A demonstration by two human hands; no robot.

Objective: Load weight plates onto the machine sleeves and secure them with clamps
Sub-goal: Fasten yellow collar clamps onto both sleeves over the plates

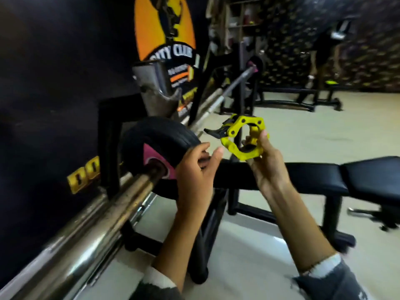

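A black weight plate [160,135] with a pink centre sits on the chrome sleeve [91,226] that runs from the lower left toward the middle. My right hand [266,165] holds a yellow clamp [240,137] in the air, to the right of the plate, with its black lever sticking out to the left. My left hand [194,169] hovers by the plate's right edge, fingers apart and holding nothing. The frame is blurred by motion.
A black padded bench [324,176] stands to the right, behind my hands. The bar [227,92] runs back to a far plate [255,63]. A dark wall with an orange logo [164,29] is at left. A person [324,50] stands at the back right.
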